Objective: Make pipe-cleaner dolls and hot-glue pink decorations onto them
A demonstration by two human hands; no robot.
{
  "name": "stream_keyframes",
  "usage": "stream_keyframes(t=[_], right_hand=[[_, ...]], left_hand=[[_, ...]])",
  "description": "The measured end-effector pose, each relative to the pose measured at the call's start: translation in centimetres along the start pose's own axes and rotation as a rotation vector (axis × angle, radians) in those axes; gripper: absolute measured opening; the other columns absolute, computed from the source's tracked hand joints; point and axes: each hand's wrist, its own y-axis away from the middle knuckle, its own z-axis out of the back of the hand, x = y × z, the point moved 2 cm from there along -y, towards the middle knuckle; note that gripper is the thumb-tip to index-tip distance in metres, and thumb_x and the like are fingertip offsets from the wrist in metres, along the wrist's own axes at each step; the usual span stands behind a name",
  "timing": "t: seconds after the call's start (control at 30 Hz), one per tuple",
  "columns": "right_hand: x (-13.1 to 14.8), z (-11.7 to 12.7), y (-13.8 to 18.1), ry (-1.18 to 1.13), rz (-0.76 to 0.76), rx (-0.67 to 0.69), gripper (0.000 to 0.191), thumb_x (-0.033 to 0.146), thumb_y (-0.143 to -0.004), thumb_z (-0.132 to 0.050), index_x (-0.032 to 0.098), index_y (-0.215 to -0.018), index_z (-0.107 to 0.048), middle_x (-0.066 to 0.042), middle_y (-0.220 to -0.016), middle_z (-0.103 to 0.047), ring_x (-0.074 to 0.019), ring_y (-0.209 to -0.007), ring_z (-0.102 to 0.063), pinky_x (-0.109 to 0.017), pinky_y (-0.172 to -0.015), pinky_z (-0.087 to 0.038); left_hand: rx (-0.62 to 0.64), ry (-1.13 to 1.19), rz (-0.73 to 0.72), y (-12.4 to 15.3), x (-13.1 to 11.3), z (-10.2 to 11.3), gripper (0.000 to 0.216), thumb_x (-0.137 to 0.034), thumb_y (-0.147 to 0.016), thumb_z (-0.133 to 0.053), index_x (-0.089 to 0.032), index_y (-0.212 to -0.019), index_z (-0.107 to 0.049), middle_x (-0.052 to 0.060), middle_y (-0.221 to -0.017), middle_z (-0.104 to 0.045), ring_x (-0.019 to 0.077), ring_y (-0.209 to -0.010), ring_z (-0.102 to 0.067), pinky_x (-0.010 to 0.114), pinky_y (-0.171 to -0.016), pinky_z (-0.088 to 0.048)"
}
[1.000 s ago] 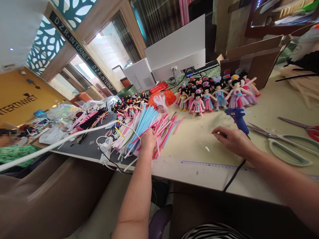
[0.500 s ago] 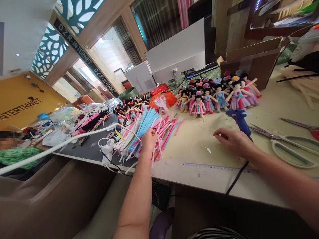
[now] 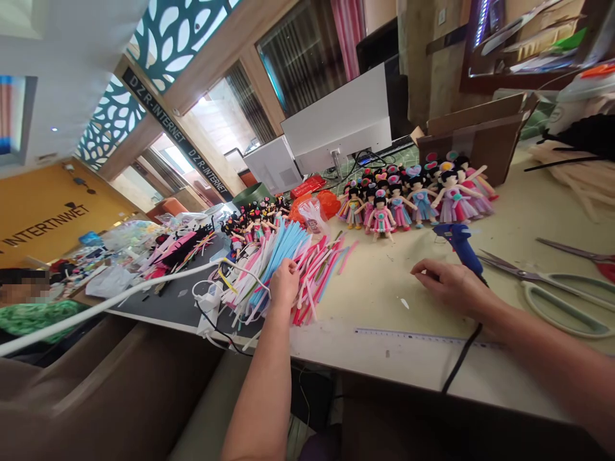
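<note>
Pipe cleaners [image 3: 288, 256], light, soft and bendy, lie heaped at the desk's [image 3: 384, 282] left, where left hand [image 3: 284, 283] fingers pinch a few mid-length; right hand [image 3: 449, 282] rests slack, holding nothing.

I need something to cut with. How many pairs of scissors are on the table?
2: pale-handled scissors right of the right hand, and red-handled scissors behind them at the frame's right edge, partly cut off.

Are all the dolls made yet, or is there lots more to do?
Many finished dolls stand in rows. The left hand is in a big pile of fuzzy sticks; the right hand rests beside the blue glue gun. That big pile suggests plenty is left.
</note>
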Motion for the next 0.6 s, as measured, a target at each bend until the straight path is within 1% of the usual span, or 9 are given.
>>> stream_keyframes(t=[0.1, 0.2, 0.37, 0.5, 0.6], right_hand=[[-0.1, -0.1, -0.1, -0.007, 0.004, 0.009, 0.023, 0.035, -0.081, -0.048, 0.024, -0.085, -0.068, -0.001, -0.062, -0.066, -0.0173, -0.058, -0.061, -0.028, -0.055, -0.042], [-0.2, -0.2, -0.2, -0.003, -0.014, 0.015, 0.025, 0.036, -0.082, -0.047, 0.024, -0.085, -0.068, -0.001, -0.059, -0.064, -0.0172, -0.054, -0.059, -0.028, -0.052, -0.04], [-0.1, -0.2, -0.3, -0.012, 0.005, 0.043, 0.025, 0.036, -0.083, -0.045, 0.023, -0.086, -0.067, -0.002, -0.065, -0.067, -0.0179, -0.06, -0.062, -0.028, -0.057, -0.043], [-0.1, -0.1, -0.2, -0.026, 0.014, 0.024, 0.025, 0.034, -0.083, -0.045, 0.023, -0.086, -0.067, -0.002, -0.069, -0.069, -0.018, -0.063, -0.063, -0.028, -0.059, -0.043], [0.0, 0.0, -0.2, -0.022, 0.026, 0.017, 0.025, 0.034, -0.083, -0.045, 0.023, -0.087, -0.067, -0.002, -0.068, -0.069, -0.0179, -0.062, -0.062, -0.028, -0.059, -0.043]], left_hand=[[0.006, 0.002, -0.043, -0.1, -0.1, -0.2, 0.012, -0.016, -0.086, -0.05, -0.022, -0.088, -0.061, 0.004, -0.089, -0.07, 0.0173, -0.084, -0.062, 0.027, -0.075, -0.041], [0.01, 0.008, -0.093, -0.3, -0.3, -0.5, 0.01, -0.018, -0.087, -0.05, -0.021, -0.087, -0.06, 0.004, -0.09, -0.07, 0.0173, -0.085, -0.062, 0.027, -0.076, -0.041], [-0.004, -0.02, -0.16, -0.4, -0.9, -0.9, 0.009, -0.02, -0.087, -0.052, -0.02, -0.086, -0.062, 0.005, -0.091, -0.068, 0.0183, -0.089, -0.061, 0.028, -0.081, -0.042], [-0.078, -0.113, -0.231, 0.4, -2.0, -0.9, 0.014, -0.022, -0.089, -0.051, -0.018, -0.088, -0.065, 0.008, -0.098, -0.066, 0.0204, -0.094, -0.059, 0.031, -0.085, -0.042], [-0.043, -0.154, -0.281, 1.3, -3.0, -1.1, 0.02, -0.023, -0.091, -0.048, -0.018, -0.088, -0.067, 0.009, -0.099, -0.067, 0.02, -0.093, -0.06, 0.03, -0.084, -0.043]])
